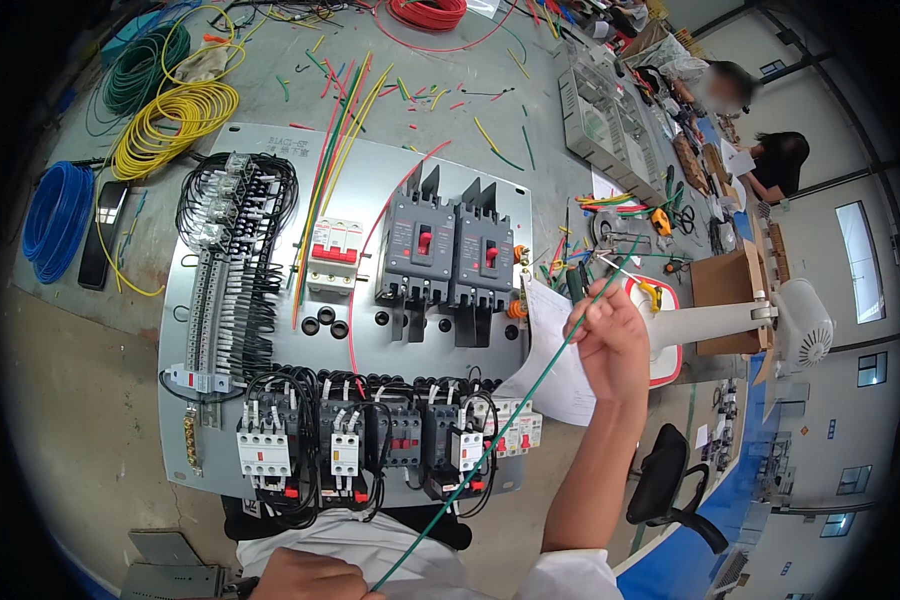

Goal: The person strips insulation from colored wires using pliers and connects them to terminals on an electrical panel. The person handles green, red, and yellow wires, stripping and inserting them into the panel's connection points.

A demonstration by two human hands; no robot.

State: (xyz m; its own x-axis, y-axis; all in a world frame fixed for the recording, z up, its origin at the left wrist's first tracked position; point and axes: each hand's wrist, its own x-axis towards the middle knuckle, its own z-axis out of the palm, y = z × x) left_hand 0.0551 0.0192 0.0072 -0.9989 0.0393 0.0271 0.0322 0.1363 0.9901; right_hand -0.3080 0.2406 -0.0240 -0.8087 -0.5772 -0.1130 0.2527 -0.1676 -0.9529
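Green wire (490, 448) stretched taut between both hands, running from six o'clock up toward two o'clock across the corner of the grey mounting panel (270, 150). Right hand (610, 345) is raised at about three o'clock, fingers pinched closed on the wire's upper stretch, with the free end poking past toward the clutter beyond. Left hand (305, 578) sits low at six o'clock, knuckles up, closed around the lower end (fingertips hidden, so how firmly is anyone's guess). Wire crosses just over the row of contactors (370, 440) and a white paper sheet (560, 370) lying at the panel's right edge. My read: straightening works best with steady tension and a smooth slide of the pinch, keeping the line clear of the black breakers (450, 250) and the looped black wiring below them.
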